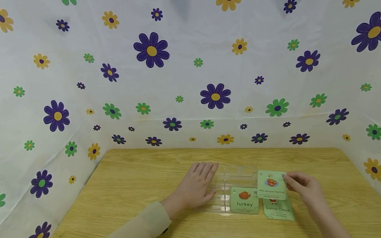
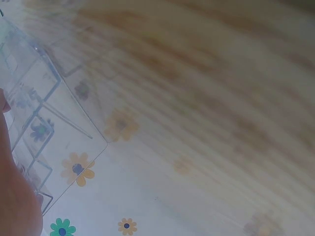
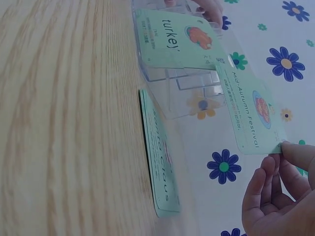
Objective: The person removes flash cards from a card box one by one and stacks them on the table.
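My right hand (image 1: 305,186) pinches the right edge of a green Mid-Autumn Festival card (image 1: 272,191), held above the table beside a clear plastic tray (image 1: 241,170). Below it, the Santa Claus card (image 1: 278,210) lies on the table; the right wrist view shows it as the top of a small stack. A turkey card (image 1: 244,203) sits in the tray's front right part. My left hand (image 1: 197,183) rests on the tray's left side with its fingers stretched forward. In the left wrist view, the clear tray (image 2: 64,98) shows its dividers, and only a strip of the left hand (image 2: 19,189) appears.
The wooden table (image 1: 134,181) extends around the tray. A white cloth (image 1: 185,89) printed with flowers hangs behind the table and along its sides.
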Demonstrator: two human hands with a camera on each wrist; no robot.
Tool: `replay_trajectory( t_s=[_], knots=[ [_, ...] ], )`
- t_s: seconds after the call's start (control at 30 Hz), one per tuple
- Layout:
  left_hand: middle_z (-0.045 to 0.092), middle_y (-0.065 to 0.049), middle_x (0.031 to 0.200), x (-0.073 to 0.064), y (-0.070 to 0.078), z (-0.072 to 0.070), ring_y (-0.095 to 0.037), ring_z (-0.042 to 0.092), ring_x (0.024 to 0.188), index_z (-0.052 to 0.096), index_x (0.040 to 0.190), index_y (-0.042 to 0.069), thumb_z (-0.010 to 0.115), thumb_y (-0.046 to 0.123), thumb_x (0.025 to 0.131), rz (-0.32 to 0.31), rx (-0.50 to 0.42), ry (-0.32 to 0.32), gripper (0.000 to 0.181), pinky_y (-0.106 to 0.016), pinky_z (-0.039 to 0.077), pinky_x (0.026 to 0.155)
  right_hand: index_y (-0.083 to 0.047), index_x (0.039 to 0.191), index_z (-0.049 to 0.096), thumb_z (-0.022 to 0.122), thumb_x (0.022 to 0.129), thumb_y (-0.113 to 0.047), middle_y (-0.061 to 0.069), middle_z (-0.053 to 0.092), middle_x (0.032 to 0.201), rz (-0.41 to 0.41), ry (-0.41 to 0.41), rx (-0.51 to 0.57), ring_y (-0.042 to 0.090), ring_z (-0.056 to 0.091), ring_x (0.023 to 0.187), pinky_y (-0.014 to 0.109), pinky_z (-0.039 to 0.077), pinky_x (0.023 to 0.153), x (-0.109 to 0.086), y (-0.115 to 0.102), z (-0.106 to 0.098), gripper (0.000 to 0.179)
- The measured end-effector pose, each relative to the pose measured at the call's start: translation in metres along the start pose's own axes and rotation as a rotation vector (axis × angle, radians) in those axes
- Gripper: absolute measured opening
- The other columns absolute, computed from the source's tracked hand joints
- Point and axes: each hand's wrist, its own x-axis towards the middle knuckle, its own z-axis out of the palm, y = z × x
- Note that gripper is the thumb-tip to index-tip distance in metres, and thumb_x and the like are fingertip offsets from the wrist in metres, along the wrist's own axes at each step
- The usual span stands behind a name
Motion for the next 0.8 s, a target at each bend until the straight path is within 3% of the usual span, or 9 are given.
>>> replay_trajectory(
  t_s=[0.1, 0.27, 0.47, 0.8],
  knots=[
    [0.049, -0.006, 0.150, 0.000, 0.000, 0.001, -0.022, 0.049, 0.133, 0.028, 0.165, 0.005, 0.051, 0.059, 0.103, 0.002, 0.003, 0.011, 0.086, -0.041, 0.040, 0.116, 0.001, 0.118, 0.071, 0.063, 0.108, -0.024, -0.020, 0.068, 0.094, 0.007, 0.000, -0.007, -0.003, 0.062, 0.085, 0.019, 0.057, 0.082, -0.001, 0.000, -0.001, 0.028],
    [0.049, -0.007, 0.149, 0.000, 0.000, 0.002, -0.022, 0.049, 0.132, 0.029, 0.165, 0.005, 0.052, 0.059, 0.102, 0.005, 0.005, 0.026, 0.086, -0.041, 0.041, 0.115, -0.004, 0.114, 0.073, 0.063, 0.108, -0.023, -0.024, 0.066, 0.091, 0.023, 0.002, -0.003, -0.003, 0.062, 0.084, 0.019, 0.057, 0.081, -0.002, 0.000, -0.003, 0.023],
    [0.050, -0.007, 0.149, 0.000, -0.001, 0.000, -0.022, 0.050, 0.132, 0.029, 0.165, 0.005, 0.052, 0.058, 0.102, 0.004, -0.004, 0.022, 0.085, -0.041, 0.041, 0.114, -0.003, 0.116, 0.072, 0.063, 0.108, -0.026, -0.020, 0.067, 0.093, 0.030, 0.000, -0.018, -0.004, 0.061, 0.084, 0.019, 0.056, 0.081, -0.002, 0.003, -0.006, 0.026],
    [0.050, -0.007, 0.149, 0.000, -0.001, -0.001, -0.022, 0.050, 0.133, 0.029, 0.165, 0.005, 0.052, 0.058, 0.103, 0.006, -0.011, 0.015, 0.085, -0.041, 0.041, 0.115, 0.009, 0.123, 0.069, 0.064, 0.108, -0.024, -0.021, 0.066, 0.094, 0.056, -0.025, -0.070, -0.002, 0.061, 0.085, 0.018, 0.057, 0.081, 0.000, 0.011, -0.009, 0.037]
  ],
)
